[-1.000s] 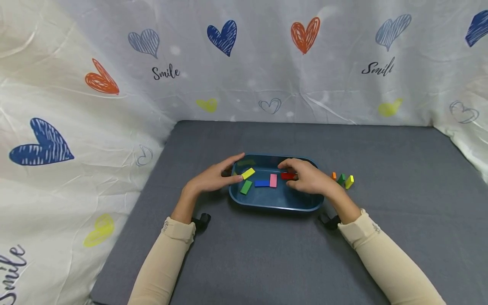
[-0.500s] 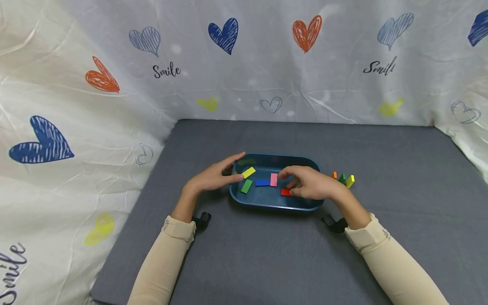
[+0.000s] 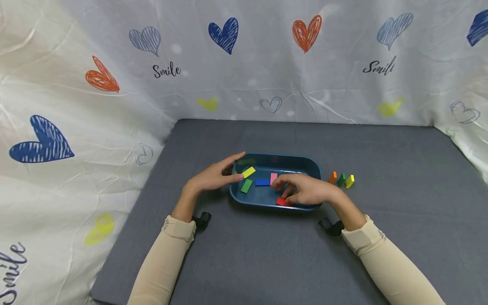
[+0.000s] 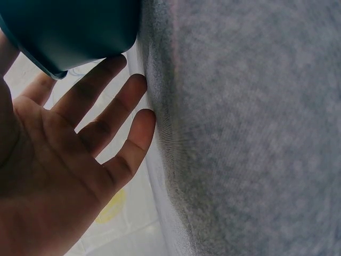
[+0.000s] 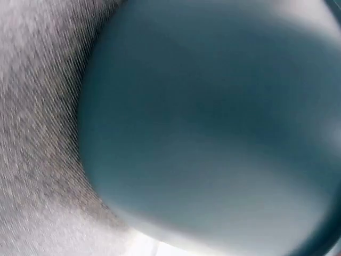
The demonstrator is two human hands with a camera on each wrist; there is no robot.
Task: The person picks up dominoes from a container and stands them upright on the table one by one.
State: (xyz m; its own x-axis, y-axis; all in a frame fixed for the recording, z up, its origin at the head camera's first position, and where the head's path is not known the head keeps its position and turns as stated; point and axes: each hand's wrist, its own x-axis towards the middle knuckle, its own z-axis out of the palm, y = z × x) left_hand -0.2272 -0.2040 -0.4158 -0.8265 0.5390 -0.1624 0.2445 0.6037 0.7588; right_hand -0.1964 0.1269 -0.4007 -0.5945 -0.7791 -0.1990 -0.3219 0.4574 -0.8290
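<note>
A dark blue tray [image 3: 274, 202] lies on the table with small coloured blocks inside. My left hand [image 3: 211, 178] holds its left end, thumb over the rim and the other fingers outside; in the left wrist view those fingers [image 4: 109, 130] lie along the outer wall. Reaching over the tray's right side, my right hand [image 3: 306, 188] pinches a red block [image 3: 282, 202] near the front wall. Its index finger is by a pink block [image 3: 273, 178], which abuts a blue block [image 3: 262, 182]. A yellow block [image 3: 248, 172] and a green block [image 3: 246, 186] lie by my left thumb.
Right of the tray, an orange block [image 3: 333, 177], a dark green block [image 3: 341, 179] and another yellow block [image 3: 350, 181] stand on the grey table [image 3: 251, 254]. A white cloth with printed hearts [image 3: 244, 76] hangs behind and at the left.
My right hand has drawn the red block from the tray's middle right towards the front wall, slightly turning it. The left hand and the tray have stayed put.
</note>
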